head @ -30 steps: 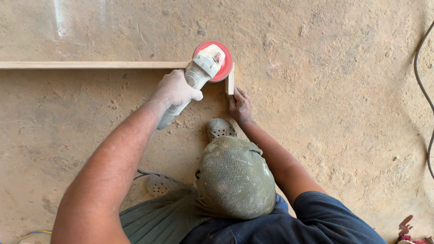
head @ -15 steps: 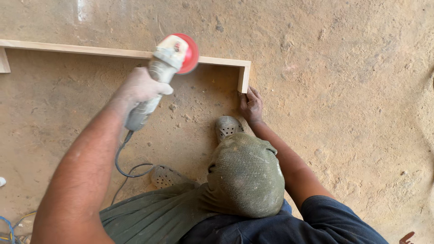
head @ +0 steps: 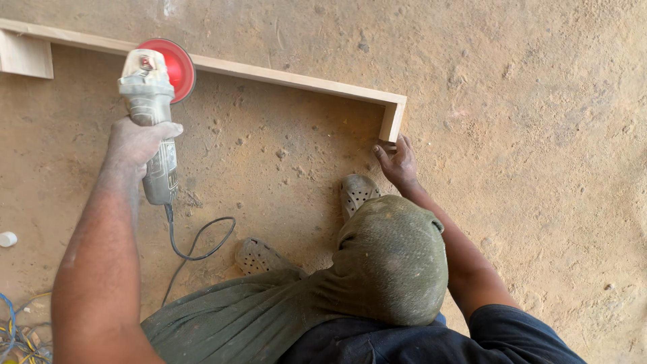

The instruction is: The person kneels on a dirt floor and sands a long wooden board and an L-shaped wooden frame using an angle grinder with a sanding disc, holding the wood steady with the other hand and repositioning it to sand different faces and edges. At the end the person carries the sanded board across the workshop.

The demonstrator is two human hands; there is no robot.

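My left hand [head: 140, 139] grips the grey body of an angle grinder [head: 151, 114]. Its red disc [head: 172, 67] sits against the long rail of a pale wooden frame [head: 283, 77] lying on the dusty ground. My right hand [head: 397, 162] reaches down to the frame's short right leg [head: 391, 121], fingertips holding its lower end. The frame's left leg [head: 27, 57] shows at the far left edge. The grinder's black cord [head: 195, 246] loops back toward my legs.
My knee in dusty olive trousers [head: 397, 259] and two perforated clogs [head: 357, 192], [head: 259, 256] fill the lower middle. A small white cap [head: 7, 239] and coloured cables [head: 13, 330] lie at the left edge. Bare sandy ground [head: 539, 135] stretches to the right.
The grinder has travelled left along the long rail, away from the right corner. My right hand has stayed at the short right leg, and more of the frame's left end has come into view.
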